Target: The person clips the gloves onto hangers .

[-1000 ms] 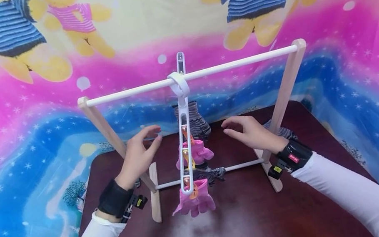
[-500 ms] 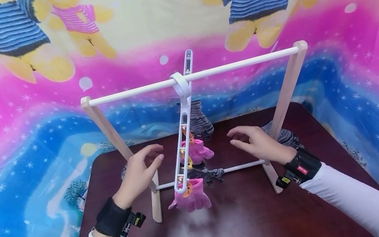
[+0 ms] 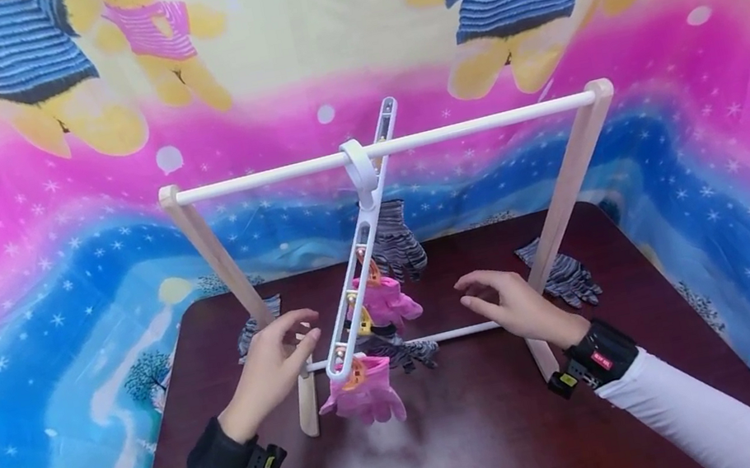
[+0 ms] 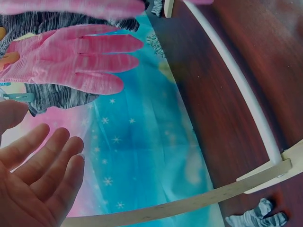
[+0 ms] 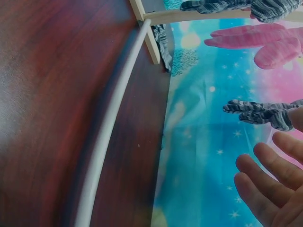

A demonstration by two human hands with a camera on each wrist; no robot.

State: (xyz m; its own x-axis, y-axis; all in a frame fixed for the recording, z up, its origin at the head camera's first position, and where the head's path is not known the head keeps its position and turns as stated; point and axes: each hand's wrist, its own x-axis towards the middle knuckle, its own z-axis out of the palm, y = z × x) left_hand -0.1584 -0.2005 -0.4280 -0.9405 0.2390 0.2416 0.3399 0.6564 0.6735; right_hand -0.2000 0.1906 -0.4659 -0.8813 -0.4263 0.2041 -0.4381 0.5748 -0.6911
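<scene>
A white clip hanger (image 3: 369,214) hooks over the rack's top rail, slanting from near left to far right. Clipped along it hang a pink glove (image 3: 364,395) in front, a second pink glove (image 3: 386,299) behind, a grey-black striped glove (image 3: 406,346) between them and another striped glove (image 3: 397,242) at the far end. My left hand (image 3: 271,369) hovers left of the hanger, its fingers loosely bent around nothing; the left wrist view shows this hand (image 4: 42,175) below the gloves. On the other side my right hand (image 3: 519,305) floats with relaxed fingers, holding nothing.
The drying rack has wooden legs (image 3: 570,187), a white top rail (image 3: 476,126) and a lower bar (image 3: 463,331). Striped gloves lie on the dark table (image 3: 471,435): one by the left leg, one glove (image 3: 566,275) by the right. A printed cloth (image 3: 280,125) hangs behind.
The hanger has swung, its near end going left and its far end right. Both hands have lowered toward me, uncovering more of the gloves beside the rack's legs.
</scene>
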